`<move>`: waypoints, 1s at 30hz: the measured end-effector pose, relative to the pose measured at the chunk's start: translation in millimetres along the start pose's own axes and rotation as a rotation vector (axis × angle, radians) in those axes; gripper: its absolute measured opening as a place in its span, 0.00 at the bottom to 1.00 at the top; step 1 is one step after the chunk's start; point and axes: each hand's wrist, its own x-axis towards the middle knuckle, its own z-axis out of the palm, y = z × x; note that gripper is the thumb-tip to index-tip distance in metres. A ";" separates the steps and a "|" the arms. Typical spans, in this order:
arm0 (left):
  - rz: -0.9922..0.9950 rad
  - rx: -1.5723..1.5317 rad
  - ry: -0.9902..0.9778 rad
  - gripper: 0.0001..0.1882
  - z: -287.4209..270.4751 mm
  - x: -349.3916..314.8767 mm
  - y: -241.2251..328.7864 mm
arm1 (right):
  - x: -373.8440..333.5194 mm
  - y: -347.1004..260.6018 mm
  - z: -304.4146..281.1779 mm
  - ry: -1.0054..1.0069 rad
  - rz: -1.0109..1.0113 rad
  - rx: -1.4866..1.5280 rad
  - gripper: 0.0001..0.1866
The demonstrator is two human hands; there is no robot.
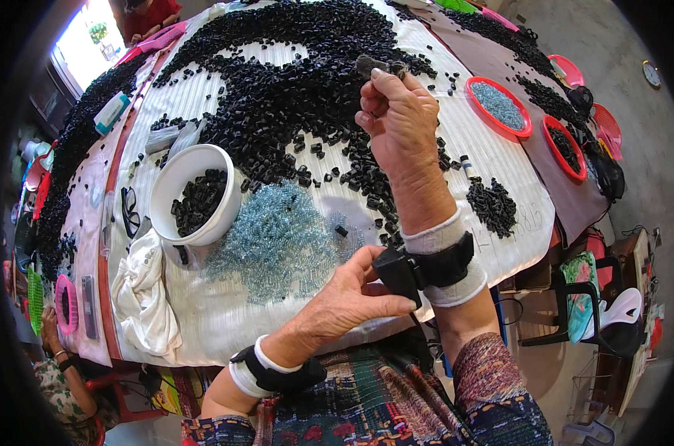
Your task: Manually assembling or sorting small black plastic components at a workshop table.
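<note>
My left hand (344, 290) reaches across to my right wrist. Its thumb and fingers are closed around a small black box (396, 271) on the black wrist strap (452, 262) there. My right hand (400, 119) is raised over the far part of the table, fingers bent together around a dark, lumpy piece (368, 65) whose kind is unclear. Beneath and beyond it spreads a large heap of small black plastic pieces (277, 97). Nearer to me lies a pile of small clear-blue pieces (277, 238). Beside it, a white bowl (231, 215) holds more black pieces.
A white cloth (143, 297) and eyeglasses (131, 212) lie at the left. Red trays (529, 123) of pieces and a small black pile (491, 208) are at the right. Other people sit at the far left (147, 18) and near left (62, 379).
</note>
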 end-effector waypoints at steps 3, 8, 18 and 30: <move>0.025 -0.032 0.063 0.33 -0.5 2.4 -2.7 | 0.9 6.1 2.2 0.026 0.003 -0.015 0.04; 0.066 -0.040 0.071 0.27 1.0 -2.7 -5.8 | 1.6 24.6 -0.1 -0.047 -0.704 -0.774 0.03; 0.070 -0.078 0.117 0.24 7.2 1.6 -14.6 | -8.2 44.3 -12.4 -0.186 -1.381 -1.411 0.18; 0.047 -0.058 0.121 0.23 15.2 13.9 -7.2 | 16.5 46.0 -28.8 -0.101 -1.180 -1.430 0.22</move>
